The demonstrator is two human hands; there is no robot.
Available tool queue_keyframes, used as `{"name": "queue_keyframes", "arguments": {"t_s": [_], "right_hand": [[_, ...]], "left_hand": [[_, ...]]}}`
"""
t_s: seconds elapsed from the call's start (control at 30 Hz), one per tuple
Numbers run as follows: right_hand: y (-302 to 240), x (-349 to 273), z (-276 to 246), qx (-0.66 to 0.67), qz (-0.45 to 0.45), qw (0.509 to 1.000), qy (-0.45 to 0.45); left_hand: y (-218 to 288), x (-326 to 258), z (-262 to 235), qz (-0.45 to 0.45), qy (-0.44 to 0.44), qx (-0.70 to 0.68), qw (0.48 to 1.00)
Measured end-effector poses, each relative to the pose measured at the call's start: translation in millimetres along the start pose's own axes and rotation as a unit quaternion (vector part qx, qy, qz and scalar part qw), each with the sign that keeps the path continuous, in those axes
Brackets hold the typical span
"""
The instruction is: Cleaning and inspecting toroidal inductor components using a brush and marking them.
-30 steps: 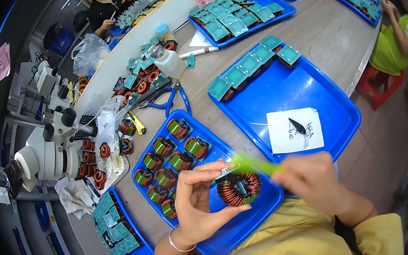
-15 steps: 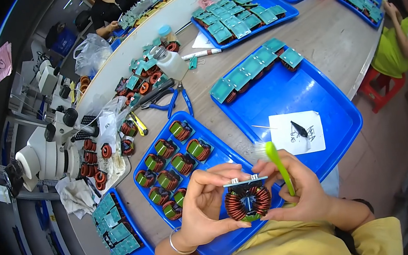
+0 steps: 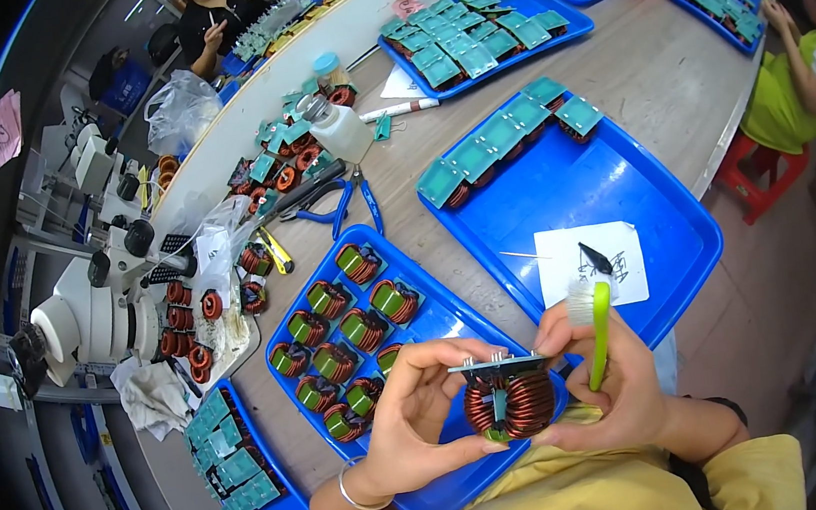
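Note:
Between my two hands, in front of my chest, is a copper-wound toroidal coil [image 3: 511,402] fixed under a small circuit board [image 3: 497,366], pins facing up. My left hand [image 3: 409,426] grips it from the left, thumb below and fingers at the board. From the other side my right hand [image 3: 614,388] steadies it with thumb and fingertips. That hand also holds a green-handled brush [image 3: 600,339] upright, its white bristles [image 3: 580,304] pointing left. Just beyond my left hand, a blue tray [image 3: 440,317] carries several similar coils [image 3: 364,330] in rows.
Ahead right lies a larger blue tray [image 3: 664,160] with boards along its far edge and a white paper [image 3: 570,262]. Blue-handled pliers [image 3: 362,200], a bottle [image 3: 342,132] and a microscope [image 3: 82,312] stand left. Another person [image 3: 220,19] works across the partition; one in green [image 3: 797,95] sits right.
The coil has turned in my hands, showing a different side. The brush has shifted right and stands straighter. Across the partition, the other person's hands have lifted.

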State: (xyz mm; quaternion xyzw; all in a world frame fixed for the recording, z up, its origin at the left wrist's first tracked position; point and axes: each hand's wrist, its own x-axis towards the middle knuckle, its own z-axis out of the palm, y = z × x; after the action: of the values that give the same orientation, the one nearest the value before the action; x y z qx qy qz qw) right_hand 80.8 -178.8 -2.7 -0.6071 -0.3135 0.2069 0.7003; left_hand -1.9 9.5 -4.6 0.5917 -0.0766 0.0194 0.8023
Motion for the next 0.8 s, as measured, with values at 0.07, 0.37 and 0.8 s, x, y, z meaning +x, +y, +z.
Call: {"name": "queue_keyframes", "arguments": {"t_s": [0.07,0.37,0.8], "right_hand": [[-1,0,-1,-0.026,0.017,1.0,-0.002],[-12,16,-10,-0.151,-0.112,0.982,-0.016],[-20,11,-19,-0.234,-0.128,0.961,-0.067]], "left_hand": [[0,1,2,-0.011,0.012,-0.017,1.0],[5,6,4,0.025,0.018,0.153,0.988],[-1,14,-10,0.114,0.052,0.107,0.986]]}}
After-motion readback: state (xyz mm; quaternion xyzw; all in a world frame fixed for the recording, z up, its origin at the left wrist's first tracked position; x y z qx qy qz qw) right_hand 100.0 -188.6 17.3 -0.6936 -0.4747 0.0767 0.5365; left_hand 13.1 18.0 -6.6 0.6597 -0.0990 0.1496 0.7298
